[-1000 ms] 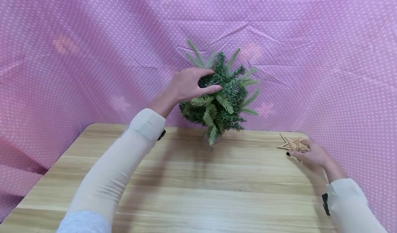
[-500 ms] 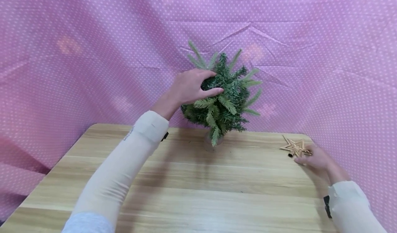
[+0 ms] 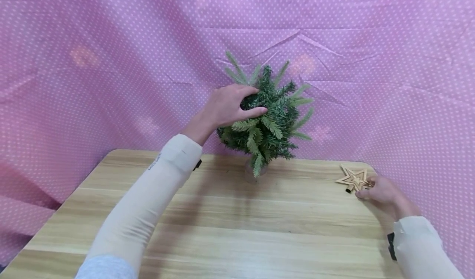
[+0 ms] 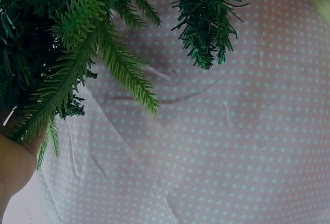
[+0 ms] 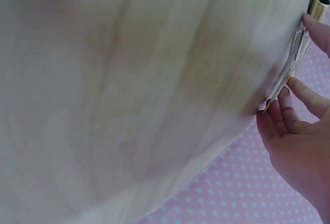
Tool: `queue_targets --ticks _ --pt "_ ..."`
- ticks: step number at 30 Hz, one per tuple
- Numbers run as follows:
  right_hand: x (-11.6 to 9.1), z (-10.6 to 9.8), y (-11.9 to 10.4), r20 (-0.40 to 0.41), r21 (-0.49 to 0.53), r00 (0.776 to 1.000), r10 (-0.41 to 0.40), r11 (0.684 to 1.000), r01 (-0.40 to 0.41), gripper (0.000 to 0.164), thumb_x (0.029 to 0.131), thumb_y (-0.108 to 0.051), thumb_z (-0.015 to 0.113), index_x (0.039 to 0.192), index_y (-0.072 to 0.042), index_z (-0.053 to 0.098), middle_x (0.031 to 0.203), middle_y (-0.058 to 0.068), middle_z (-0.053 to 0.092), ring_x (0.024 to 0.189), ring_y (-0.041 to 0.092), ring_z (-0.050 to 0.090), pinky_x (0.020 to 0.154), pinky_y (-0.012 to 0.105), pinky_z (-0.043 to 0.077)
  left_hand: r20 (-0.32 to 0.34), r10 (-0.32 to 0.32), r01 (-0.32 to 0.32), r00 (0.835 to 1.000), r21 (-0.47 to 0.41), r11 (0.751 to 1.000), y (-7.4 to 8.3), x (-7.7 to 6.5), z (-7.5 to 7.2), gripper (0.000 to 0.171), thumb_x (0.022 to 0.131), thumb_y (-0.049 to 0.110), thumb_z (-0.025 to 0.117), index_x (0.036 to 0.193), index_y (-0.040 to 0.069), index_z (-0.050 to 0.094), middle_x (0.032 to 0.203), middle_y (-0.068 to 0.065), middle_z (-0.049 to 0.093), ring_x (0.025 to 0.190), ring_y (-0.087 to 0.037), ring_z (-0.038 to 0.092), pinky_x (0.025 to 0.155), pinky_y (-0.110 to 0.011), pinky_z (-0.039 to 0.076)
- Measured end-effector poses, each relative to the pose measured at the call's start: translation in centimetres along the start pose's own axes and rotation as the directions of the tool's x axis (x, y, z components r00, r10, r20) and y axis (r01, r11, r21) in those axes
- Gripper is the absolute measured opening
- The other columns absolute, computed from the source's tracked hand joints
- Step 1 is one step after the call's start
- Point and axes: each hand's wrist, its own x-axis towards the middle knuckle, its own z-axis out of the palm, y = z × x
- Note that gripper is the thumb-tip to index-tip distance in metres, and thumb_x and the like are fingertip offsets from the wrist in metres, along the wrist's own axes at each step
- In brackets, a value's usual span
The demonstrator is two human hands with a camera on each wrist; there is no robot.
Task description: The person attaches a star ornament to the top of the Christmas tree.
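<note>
A small artificial Christmas tree (image 3: 280,118) stands at the table's back edge on a pale, see-through base (image 3: 255,173). My left hand (image 3: 228,103) holds it from the left near the top, thumb and index finger curved about the branches; the other fingers are hidden. Green sprigs (image 4: 93,33) fill the upper left of the left wrist view. At the back right corner my right hand (image 3: 384,192) pinches a gold star tree topper (image 3: 355,180) by its right side. In the right wrist view, thumb and fingers grip its edge, and its tube-shaped socket (image 5: 317,6) shows an open end.
The light wooden table (image 3: 241,237) has rounded back corners. Behind it and along both sides hangs a pink cloth (image 3: 371,64) with white dots, close to the tree and to my right hand.
My right hand and the star have shifted slightly right and nearer to me, and the star has turned so its socket shows. My left hand stays on the tree; the whole view shifted slightly.
</note>
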Motion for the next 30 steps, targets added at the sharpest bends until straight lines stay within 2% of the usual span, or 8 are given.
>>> queue_targets --ticks 2,10,21,25,30 --pt "-0.1 0.0 0.0 -0.003 0.005 1.000 0.007 1.000 -0.007 0.093 0.082 -0.035 0.083 0.136 0.026 0.038 0.128 0.048 0.046 0.114 0.061 0.047 0.095 0.073 0.034 0.000 -0.001 0.001 1.000 0.002 1.000 0.0 0.0 0.1 0.076 0.092 0.073 0.053 0.146 0.019 0.057 0.145 -0.005 0.058 0.130 -0.027 0.055 0.098 -0.048 0.051" --pt "-0.5 -0.4 -0.3 -0.083 -0.069 0.995 -0.057 0.996 0.051 0.098 0.081 -0.035 0.085 0.139 0.026 0.035 0.134 0.051 0.038 0.118 0.069 0.039 0.092 0.080 0.031 0.002 0.005 -0.005 1.000 0.006 1.000 -0.2 0.0 0.3 0.075 0.093 0.071 0.054 0.145 0.018 0.057 0.144 -0.005 0.059 0.129 -0.027 0.056 0.098 -0.048 0.050" --pt "-0.2 0.0 -1.2 -0.159 -0.106 0.978 -0.137 0.987 0.121 0.089 0.078 -0.027 0.087 0.133 0.026 0.043 0.128 0.049 0.047 0.115 0.067 0.044 0.091 0.077 0.036 -0.007 0.012 -0.012 1.000 -0.005 1.000 -0.2 -0.2 0.3 0.075 0.094 0.070 0.054 0.145 0.017 0.057 0.144 -0.004 0.059 0.128 -0.026 0.057 0.101 -0.045 0.049" --pt "-0.3 0.2 -1.4 -0.169 -0.096 0.975 -0.142 0.987 0.127 0.087 0.078 -0.024 0.087 0.134 0.026 0.042 0.128 0.050 0.047 0.115 0.067 0.044 0.091 0.078 0.036 -0.018 0.023 -0.023 1.000 -0.015 1.000 -0.1 -0.2 0.4 0.074 0.094 0.069 0.054 0.145 0.016 0.057 0.143 -0.005 0.059 0.124 -0.027 0.061 0.096 -0.045 0.051" --pt "-0.2 0.2 -1.9 -0.211 -0.128 0.962 -0.173 0.981 0.148 0.084 0.080 -0.028 0.085 0.134 0.023 0.046 0.125 0.048 0.051 0.113 0.066 0.048 0.089 0.077 0.038 -0.050 0.040 -0.041 0.998 -0.016 0.999 -0.3 -0.3 0.5 0.071 0.095 0.066 0.057 0.145 0.016 0.058 0.141 -0.005 0.061 0.117 -0.028 0.065 0.088 -0.044 0.054"
